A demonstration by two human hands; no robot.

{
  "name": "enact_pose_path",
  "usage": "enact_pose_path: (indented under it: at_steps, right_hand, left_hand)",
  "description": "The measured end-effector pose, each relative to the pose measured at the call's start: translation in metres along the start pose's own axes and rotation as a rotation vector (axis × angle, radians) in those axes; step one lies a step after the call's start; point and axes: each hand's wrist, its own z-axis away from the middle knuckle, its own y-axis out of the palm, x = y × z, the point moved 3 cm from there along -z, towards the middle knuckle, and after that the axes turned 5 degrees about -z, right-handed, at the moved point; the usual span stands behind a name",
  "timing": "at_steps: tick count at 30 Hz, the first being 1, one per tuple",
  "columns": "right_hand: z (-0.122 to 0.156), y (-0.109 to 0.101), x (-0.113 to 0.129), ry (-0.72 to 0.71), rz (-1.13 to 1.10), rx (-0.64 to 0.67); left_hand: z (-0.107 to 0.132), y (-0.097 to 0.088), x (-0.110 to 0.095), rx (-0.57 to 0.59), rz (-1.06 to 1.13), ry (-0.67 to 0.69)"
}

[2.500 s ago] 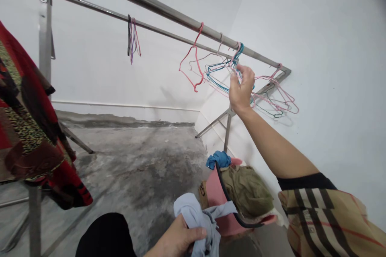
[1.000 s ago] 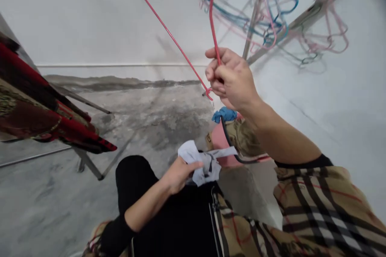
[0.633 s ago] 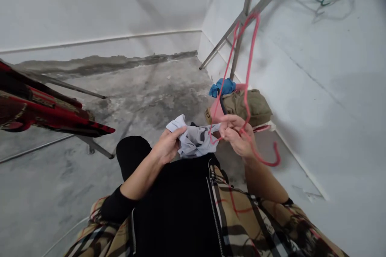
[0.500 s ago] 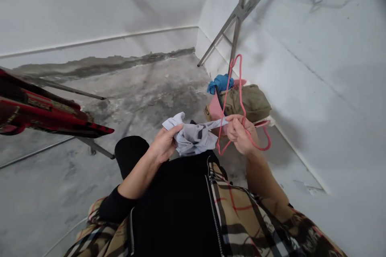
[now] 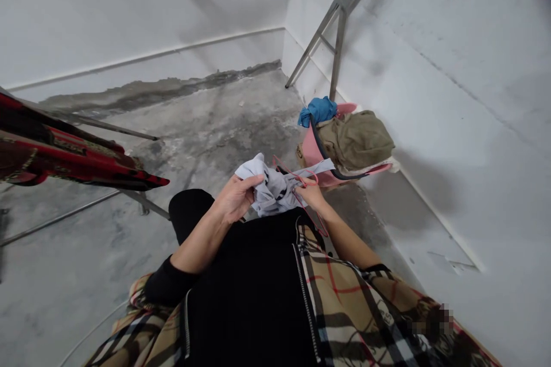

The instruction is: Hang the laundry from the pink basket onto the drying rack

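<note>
White walls (image 5: 146, 6) are meeting in a far corner above a stained grey concrete floor (image 5: 202, 132). On the far right, crossed metal legs (image 5: 339, 49) are standing close to the wall. Just on the near side of them, a pink bucket (image 5: 310, 148) is standing near that wall; an olive cloth (image 5: 359, 139) is bulging from it, and a blue cloth (image 5: 318, 109) is resting at its far left rim. On the left, a red-and-black fabric (image 5: 92, 157) is hanging above metal bars.

In the near middle, a pale grey garment (image 5: 273, 188) is being held bunched between the hands, to the left of the bucket, with a strip sticking out to the right. The left hand (image 5: 235, 198) is keeping a narrow grip, pinching the garment's left side. The right hand (image 5: 310, 192) is also gripping narrowly, holding a thin red hanger (image 5: 317, 183) and touching the garment's right side. The hanger is partly crossing the garment; the fingers are hiding some of it.
</note>
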Motion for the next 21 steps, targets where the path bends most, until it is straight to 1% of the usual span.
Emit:
enact_pose_path:
  at_steps: [2, 4, 8, 10, 13, 16, 19, 21]
  right_hand:
    - [0.002, -0.006, 0.002, -0.017, -0.025, -0.023]
    - [0.005, -0.016, 0.011, -0.052, -0.038, -0.058]
    - [0.019, -0.044, 0.035, -0.134, -0.049, -0.128]
    - [0.029, -0.061, 0.044, -0.162, -0.061, -0.122]
    - [0.044, -0.089, 0.054, -0.177, -0.091, -0.039]
    - [0.059, -0.111, 0.069, -0.202, -0.016, 0.108]
    - [0.072, -0.119, 0.090, -0.227, 0.154, 0.257]
    - [0.078, -0.117, 0.101, -0.209, 0.205, 0.292]
  left_hand:
    - [-0.003, -0.005, 0.003, -0.006, -0.022, -0.016]
    - [-0.006, -0.011, 0.005, -0.027, -0.073, -0.045]
    - [-0.011, -0.017, 0.003, -0.085, -0.129, -0.025]
    - [-0.012, -0.019, 0.001, -0.124, -0.098, 0.005]
    - [-0.012, -0.020, -0.001, -0.173, -0.059, 0.004]
    - [-0.011, -0.022, -0.005, -0.192, -0.036, -0.009]
    - [-0.011, -0.023, -0.011, -0.218, -0.022, 0.000]
    - [-0.010, -0.023, -0.015, -0.247, -0.028, 0.029]
